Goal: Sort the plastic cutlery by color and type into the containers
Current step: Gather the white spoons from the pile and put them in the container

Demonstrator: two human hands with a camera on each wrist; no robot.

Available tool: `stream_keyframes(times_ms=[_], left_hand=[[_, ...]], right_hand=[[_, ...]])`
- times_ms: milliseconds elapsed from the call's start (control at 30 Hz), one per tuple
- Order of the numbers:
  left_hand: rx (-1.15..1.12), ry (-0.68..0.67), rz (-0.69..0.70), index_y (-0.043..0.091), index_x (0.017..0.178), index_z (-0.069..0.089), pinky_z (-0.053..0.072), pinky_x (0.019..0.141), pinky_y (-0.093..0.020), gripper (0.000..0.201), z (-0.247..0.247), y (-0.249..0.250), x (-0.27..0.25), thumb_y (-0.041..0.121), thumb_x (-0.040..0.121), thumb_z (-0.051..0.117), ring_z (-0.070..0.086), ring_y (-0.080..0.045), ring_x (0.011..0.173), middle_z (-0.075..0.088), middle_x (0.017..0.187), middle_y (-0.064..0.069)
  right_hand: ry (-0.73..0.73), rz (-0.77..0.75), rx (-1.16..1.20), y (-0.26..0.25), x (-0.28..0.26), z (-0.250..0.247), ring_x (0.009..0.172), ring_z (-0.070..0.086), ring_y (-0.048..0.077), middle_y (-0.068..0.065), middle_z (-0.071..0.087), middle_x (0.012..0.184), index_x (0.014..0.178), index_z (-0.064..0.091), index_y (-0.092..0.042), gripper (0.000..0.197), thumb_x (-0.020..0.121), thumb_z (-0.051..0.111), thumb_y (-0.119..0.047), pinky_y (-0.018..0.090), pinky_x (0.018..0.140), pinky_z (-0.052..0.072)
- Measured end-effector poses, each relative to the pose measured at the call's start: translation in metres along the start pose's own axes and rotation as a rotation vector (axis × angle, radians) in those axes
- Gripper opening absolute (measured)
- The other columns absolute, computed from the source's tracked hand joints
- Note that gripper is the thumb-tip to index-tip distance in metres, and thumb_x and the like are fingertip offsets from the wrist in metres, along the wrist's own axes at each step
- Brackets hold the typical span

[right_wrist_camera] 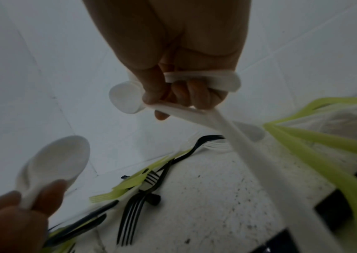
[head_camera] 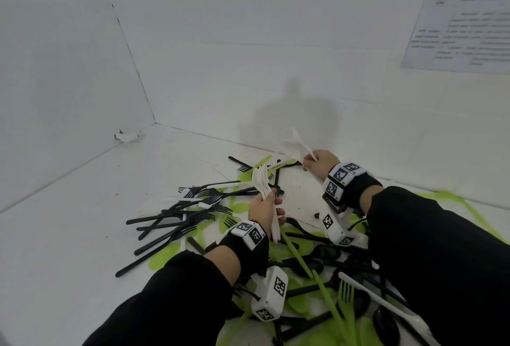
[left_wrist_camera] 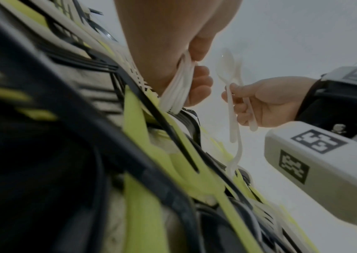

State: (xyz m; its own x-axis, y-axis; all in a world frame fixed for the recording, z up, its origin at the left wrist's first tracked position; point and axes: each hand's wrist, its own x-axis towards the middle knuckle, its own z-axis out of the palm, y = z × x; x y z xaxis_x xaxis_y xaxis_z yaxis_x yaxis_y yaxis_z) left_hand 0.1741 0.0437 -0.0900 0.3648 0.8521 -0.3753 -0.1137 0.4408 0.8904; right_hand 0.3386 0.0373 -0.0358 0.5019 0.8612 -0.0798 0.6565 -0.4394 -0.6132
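Observation:
Mixed plastic cutlery lies in a heap on the white floor: black forks [head_camera: 190,207] at the left, green pieces [head_camera: 325,290] and black spoons [head_camera: 317,260] nearer me. My left hand [head_camera: 271,206] grips an upright bundle of white cutlery [head_camera: 260,180] above the heap; its stacked handles [left_wrist_camera: 176,90] show in the left wrist view and a spoon bowl [right_wrist_camera: 60,157] in the right wrist view. My right hand [head_camera: 310,163], farther back, grips a few white spoons [head_camera: 298,144] with their bowls up. A white handle [right_wrist_camera: 244,142] slants down from its fingers [right_wrist_camera: 194,95].
White walls close the space at the left and back, meeting in a corner [head_camera: 154,122]. A printed sheet [head_camera: 463,31] hangs on the right wall. A white scrap [head_camera: 128,136] lies by the left wall. More green and white cutlery [head_camera: 386,301] lies under my right forearm.

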Motion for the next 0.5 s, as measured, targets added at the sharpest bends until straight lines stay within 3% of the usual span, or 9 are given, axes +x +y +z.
stream_keyframes(times_ms=[100, 200, 333, 433, 500], left_hand=[[0.036, -0.004, 0.004, 0.015, 0.085, 0.051, 0.037, 0.037, -0.019, 0.016, -0.001, -0.004, -0.003, 0.020, 0.099, 0.045, 0.040, -0.015, 0.050, 0.049, 0.075, -0.003], [0.032, -0.021, 0.004, 0.016, 0.087, 0.049, 0.034, 0.036, -0.017, 0.014, -0.001, -0.005, -0.004, 0.020, 0.099, 0.043, 0.036, -0.013, 0.048, 0.044, 0.074, -0.002], [0.014, -0.032, -0.032, 0.017, 0.088, 0.048, 0.031, 0.036, -0.015, 0.017, -0.001, -0.002, -0.004, 0.023, 0.100, 0.038, 0.033, -0.011, 0.046, 0.041, 0.074, -0.002], [-0.005, -0.028, -0.034, 0.016, 0.091, 0.051, 0.034, 0.038, -0.017, 0.024, 0.000, 0.001, -0.006, 0.022, 0.101, 0.030, 0.036, -0.013, 0.049, 0.043, 0.075, -0.003], [0.014, -0.026, 0.005, 0.014, 0.091, 0.052, 0.038, 0.040, -0.021, 0.024, 0.002, -0.001, -0.007, 0.018, 0.101, 0.030, 0.041, -0.015, 0.052, 0.047, 0.077, -0.005]], right_hand=[[0.009, 0.014, 0.038, 0.002, -0.001, -0.006, 0.080, 0.049, 0.022, 0.007, 0.055, 0.076, 0.071, 0.060, -0.010, 0.025, 0.092, 0.047, -0.013, 0.023, 0.054, 0.031], [0.089, -0.014, 0.078, -0.006, -0.004, -0.018, 0.073, 0.049, 0.020, 0.004, 0.056, 0.086, 0.089, 0.061, -0.005, 0.028, 0.098, 0.039, -0.018, 0.025, 0.060, 0.031], [0.137, 0.006, 0.135, -0.016, -0.006, -0.033, 0.067, 0.050, 0.020, 0.008, 0.058, 0.095, 0.095, 0.056, -0.007, 0.028, 0.100, 0.033, -0.022, 0.026, 0.061, 0.036], [0.111, 0.075, 0.299, -0.017, -0.017, -0.026, 0.056, 0.049, 0.012, 0.002, 0.060, 0.084, 0.110, 0.055, -0.001, 0.031, 0.100, 0.035, -0.022, 0.021, 0.052, 0.038], [0.037, 0.101, 0.343, -0.017, -0.028, -0.012, 0.056, 0.048, 0.012, -0.001, 0.057, 0.075, 0.110, 0.055, -0.001, 0.030, 0.099, 0.036, -0.022, 0.021, 0.055, 0.040]])
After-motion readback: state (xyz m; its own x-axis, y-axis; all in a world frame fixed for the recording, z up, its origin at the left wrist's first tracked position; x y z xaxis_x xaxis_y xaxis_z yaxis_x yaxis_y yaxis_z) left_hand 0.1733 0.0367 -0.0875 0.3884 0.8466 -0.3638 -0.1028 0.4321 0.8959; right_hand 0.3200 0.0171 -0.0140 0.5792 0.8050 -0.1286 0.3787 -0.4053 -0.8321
